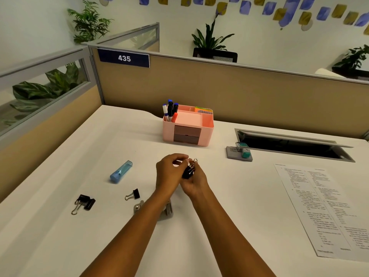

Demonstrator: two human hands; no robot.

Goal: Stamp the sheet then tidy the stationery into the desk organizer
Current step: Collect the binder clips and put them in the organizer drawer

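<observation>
Leftward, loose clips [84, 202] lie on the desk [229, 196]; the left hand [169, 172] pinches, the right hand [194, 181] cups gathered clips [188, 171] (light, stiff, springy), best held by their black bodies, short of the organizer [187, 128].

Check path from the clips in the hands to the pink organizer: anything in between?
Nothing visible. The binder clips held by both hands sit just in front of the organizer, with only bare desk between.
</observation>
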